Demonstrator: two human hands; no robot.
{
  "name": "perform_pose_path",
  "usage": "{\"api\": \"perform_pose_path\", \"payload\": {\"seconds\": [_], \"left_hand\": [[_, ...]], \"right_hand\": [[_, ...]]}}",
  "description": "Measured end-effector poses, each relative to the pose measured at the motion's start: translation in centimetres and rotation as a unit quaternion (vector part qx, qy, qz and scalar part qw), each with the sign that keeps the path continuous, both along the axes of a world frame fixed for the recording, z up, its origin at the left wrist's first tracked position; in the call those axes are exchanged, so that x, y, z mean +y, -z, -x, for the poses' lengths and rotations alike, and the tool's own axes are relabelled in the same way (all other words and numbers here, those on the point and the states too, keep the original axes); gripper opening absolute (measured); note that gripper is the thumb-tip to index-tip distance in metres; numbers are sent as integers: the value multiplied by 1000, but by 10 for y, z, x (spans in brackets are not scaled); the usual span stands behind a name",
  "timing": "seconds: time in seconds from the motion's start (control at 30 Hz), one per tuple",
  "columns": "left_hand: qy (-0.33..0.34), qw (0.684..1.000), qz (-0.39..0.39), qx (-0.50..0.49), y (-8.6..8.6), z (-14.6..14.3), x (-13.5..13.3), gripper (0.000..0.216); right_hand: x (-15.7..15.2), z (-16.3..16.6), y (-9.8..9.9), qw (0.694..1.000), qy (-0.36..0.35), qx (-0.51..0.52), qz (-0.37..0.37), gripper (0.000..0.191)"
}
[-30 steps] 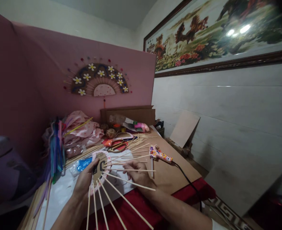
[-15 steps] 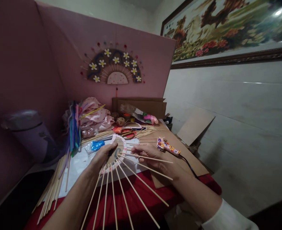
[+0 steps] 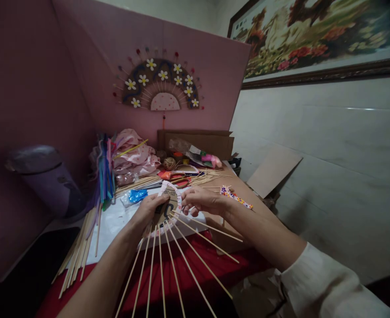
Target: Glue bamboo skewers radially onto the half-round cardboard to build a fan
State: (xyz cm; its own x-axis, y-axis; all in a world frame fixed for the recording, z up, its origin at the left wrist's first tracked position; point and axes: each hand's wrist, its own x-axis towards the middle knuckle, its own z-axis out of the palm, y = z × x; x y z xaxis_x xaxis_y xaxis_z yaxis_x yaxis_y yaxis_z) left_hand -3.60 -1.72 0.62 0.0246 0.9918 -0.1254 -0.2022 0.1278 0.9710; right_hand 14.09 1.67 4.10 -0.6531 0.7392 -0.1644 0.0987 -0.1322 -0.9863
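Note:
My left hand [image 3: 151, 210] grips a rounded piece of brown cardboard [image 3: 164, 211], its thumb lying on the printed face. White-and-pink patterned cloth [image 3: 179, 201] lines the cardboard's edge. Several thin wooden sticks [image 3: 215, 245] fan out from its lower side toward me, like the ribs of a fan. At the upper right edge, my right hand [image 3: 201, 199] has its fingers curled in and closed on the cloth-covered border. Its fingertips are partly hidden. A flower-patterned glue gun [image 3: 236, 198] lies to the right, partly behind my right forearm.
Loose sticks [image 3: 78, 249] lie at the left on white paper [image 3: 110, 229] over a red cloth [image 3: 102, 287]. Behind are scissors [image 3: 178, 179], a blue packet [image 3: 137, 195], pink cloth [image 3: 135, 152] and twine [image 3: 169, 164]. A flowered fan [image 3: 162, 81] hangs on the pink panel.
My right hand has moved from around the rightmost stick up to the cardboard's upper right edge. The piece has turned slightly, showing more printed face. The view has shifted a little.

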Motion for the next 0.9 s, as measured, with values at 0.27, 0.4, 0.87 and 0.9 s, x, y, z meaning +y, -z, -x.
{"api": "perform_pose_path", "payload": {"seconds": [0.27,0.4,0.87,0.9], "left_hand": [[17,1000,-19,11,6,1,2,24],[16,1000,-23,7,6,0,2,25],[17,999,-24,34,2,-2,-1,25],[20,999,-25,34,2,-2,-1,24]], "right_hand": [[-9,6,-1,994,62,-7,-85,9],[-10,7,-1,994,60,3,-88,9],[2,11,9,998,-14,-56,-32,9],[2,11,10,998,-18,-54,-33,9]]}}
